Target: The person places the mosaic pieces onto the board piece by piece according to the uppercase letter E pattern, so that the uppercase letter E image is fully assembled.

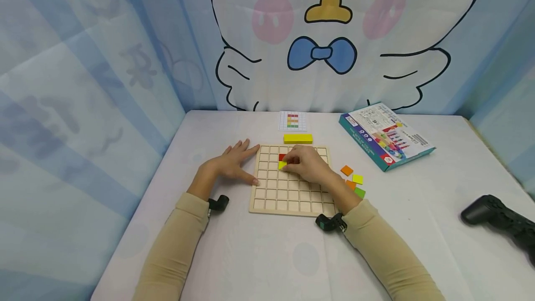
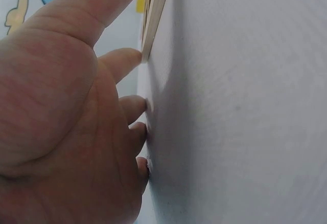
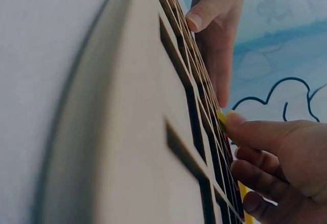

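A wooden grid board lies flat on the table. My right hand is over its upper middle, thumb and fingers pinching a small yellow square tile at a cell. In the right wrist view the yellow tile stands tilted at the thumb tip. A red tile sits in the cell just above it, partly covered by the fingers. My left hand has its fingers spread at the board's left side. Its thumb rests on the left edge, and the index fingertip touches the upper left corner.
Loose orange, yellow and green tiles, including an orange one, lie right of the board. Behind it are a yellow bar and a pattern card. A game box lies back right, a black controller far right.
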A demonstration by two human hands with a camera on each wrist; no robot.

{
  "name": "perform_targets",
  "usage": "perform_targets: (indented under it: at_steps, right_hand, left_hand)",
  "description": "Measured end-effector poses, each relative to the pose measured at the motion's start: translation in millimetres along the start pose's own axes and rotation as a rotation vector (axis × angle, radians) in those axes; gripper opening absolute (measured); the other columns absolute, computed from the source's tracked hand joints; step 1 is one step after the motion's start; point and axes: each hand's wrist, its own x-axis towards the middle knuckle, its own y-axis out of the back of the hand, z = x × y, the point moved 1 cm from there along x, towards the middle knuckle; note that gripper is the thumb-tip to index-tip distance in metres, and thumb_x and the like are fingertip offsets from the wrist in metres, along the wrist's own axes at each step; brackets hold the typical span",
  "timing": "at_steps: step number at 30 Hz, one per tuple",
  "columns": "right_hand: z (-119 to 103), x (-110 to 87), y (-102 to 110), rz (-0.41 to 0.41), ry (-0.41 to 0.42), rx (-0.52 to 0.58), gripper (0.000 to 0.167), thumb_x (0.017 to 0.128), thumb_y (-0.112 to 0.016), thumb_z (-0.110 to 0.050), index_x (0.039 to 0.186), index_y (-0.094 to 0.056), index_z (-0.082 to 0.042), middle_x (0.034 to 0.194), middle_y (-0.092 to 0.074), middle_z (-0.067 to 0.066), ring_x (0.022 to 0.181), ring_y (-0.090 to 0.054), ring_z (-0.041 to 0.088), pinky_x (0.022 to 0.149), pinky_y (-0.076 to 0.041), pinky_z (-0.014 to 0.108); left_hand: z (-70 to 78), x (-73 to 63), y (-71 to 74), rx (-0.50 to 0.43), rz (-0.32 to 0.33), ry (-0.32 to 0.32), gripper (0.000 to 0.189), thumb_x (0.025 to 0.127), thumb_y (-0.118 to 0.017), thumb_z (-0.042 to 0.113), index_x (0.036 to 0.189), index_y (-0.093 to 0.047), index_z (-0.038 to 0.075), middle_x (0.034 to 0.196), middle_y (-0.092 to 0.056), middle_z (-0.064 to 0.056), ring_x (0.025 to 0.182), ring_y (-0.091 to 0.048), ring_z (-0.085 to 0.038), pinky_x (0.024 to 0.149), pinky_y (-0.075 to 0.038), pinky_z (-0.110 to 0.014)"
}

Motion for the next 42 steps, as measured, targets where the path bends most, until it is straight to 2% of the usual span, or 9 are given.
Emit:
perform_targets:
  at_steps: [17,23,27,34,42]
  right_hand:
    - [0.7,0.6,-3.4,0.002,-0.018,-0.012,0.02,0.092,-0.081,-0.017,0.109,-0.082,-0.007,0.093,-0.068,0.004,0.081,-0.056,0.019,0.07,-0.045,0.029]
    - [0.0,1.1,-1.8,0.008,-0.029,-0.01,0.026,0.091,-0.083,-0.019,0.113,-0.081,-0.006,0.097,-0.07,0.005,0.081,-0.057,0.018,0.069,-0.046,0.028]
    - [-4.4,0.2,8.6,0.045,-0.035,0.013,0.035,0.091,-0.083,-0.022,0.121,-0.078,-0.006,0.098,-0.071,0.005,0.08,-0.057,0.02,0.067,-0.047,0.029]
    - [-13.2,-7.7,37.0,0.111,0.018,0.018,0.039,0.094,-0.079,-0.022,0.129,-0.074,-0.006,0.103,-0.07,0.009,0.084,-0.056,0.022,0.067,-0.047,0.031]
    - [-4.1,-19.3,62.4,0.16,-0.065,0.038,0.036,0.094,-0.079,-0.028,0.127,-0.076,-0.012,0.101,-0.068,0.006,0.089,-0.056,0.023,0.07,-0.049,0.032]
  left_hand:
    - [-2.1,1.3,-1.9,-0.006,-0.006,-0.002,0.122,0.077,-0.081,0.069,0.169,-0.012,0.03,0.176,0.008,-0.013,0.163,0.013,-0.033,0.131,0.008,-0.055]
    - [-2.1,0.8,-1.6,-0.009,0.001,0.003,0.121,0.077,-0.081,0.068,0.169,-0.012,0.03,0.176,0.008,-0.012,0.163,0.013,-0.032,0.131,0.008,-0.053]
    - [-1.2,0.9,-1.1,-0.006,0.003,0.003,0.121,0.077,-0.081,0.067,0.169,-0.013,0.029,0.176,0.007,-0.013,0.163,0.012,-0.033,0.131,0.008,-0.053]
    - [-0.6,0.6,-0.4,-0.006,0.004,0.002,0.121,0.077,-0.082,0.067,0.169,-0.013,0.029,0.176,0.007,-0.013,0.163,0.012,-0.032,0.131,0.009,-0.053]
    - [-1.6,0.9,-0.6,-0.006,0.005,-0.004,0.122,0.076,-0.082,0.067,0.169,-0.013,0.028,0.176,0.007,-0.013,0.163,0.012,-0.033,0.131,0.008,-0.054]
